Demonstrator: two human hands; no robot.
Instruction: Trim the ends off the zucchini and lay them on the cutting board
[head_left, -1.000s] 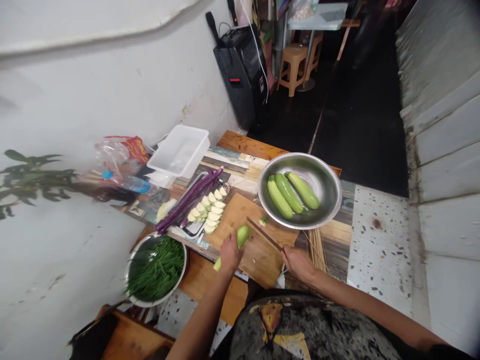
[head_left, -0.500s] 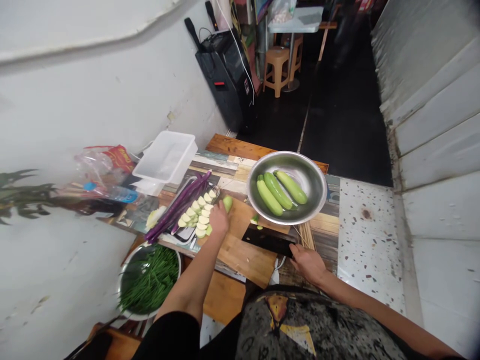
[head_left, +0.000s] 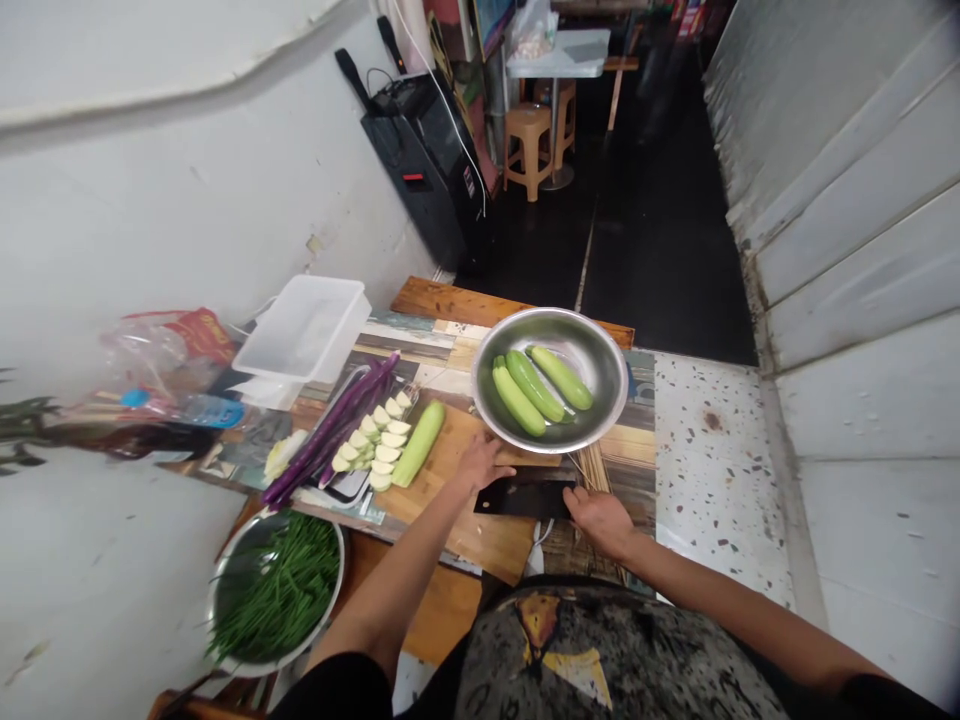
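Observation:
My left hand (head_left: 480, 462) reaches over the wooden cutting board (head_left: 480, 535) to the near rim of the steel bowl (head_left: 609, 340), fingers loosely stretched and nothing visible in them. My right hand (head_left: 600, 520) is closed on the handle of a dark cleaver (head_left: 523, 497), whose blade lies flat on the board. A halved zucchini (head_left: 418, 443) rests at the board's left edge, beside a row of pale zucchini slices (head_left: 375, 442) on a tray. Three whole zucchinis (head_left: 541, 382) lie in the bowl.
Long purple eggplants (head_left: 330, 432) lie beside the slices. A steel bowl of green chives (head_left: 276, 588) stands near left. A white plastic tub (head_left: 304, 325), a water bottle (head_left: 187, 408) and bags are by the wall. Bamboo skewers (head_left: 592, 462) lie under the bowl's edge.
My left hand carried the zucchini half to the slices, let it go there, and moved right to the bowl's rim. The cleaver went from raised to lying flat.

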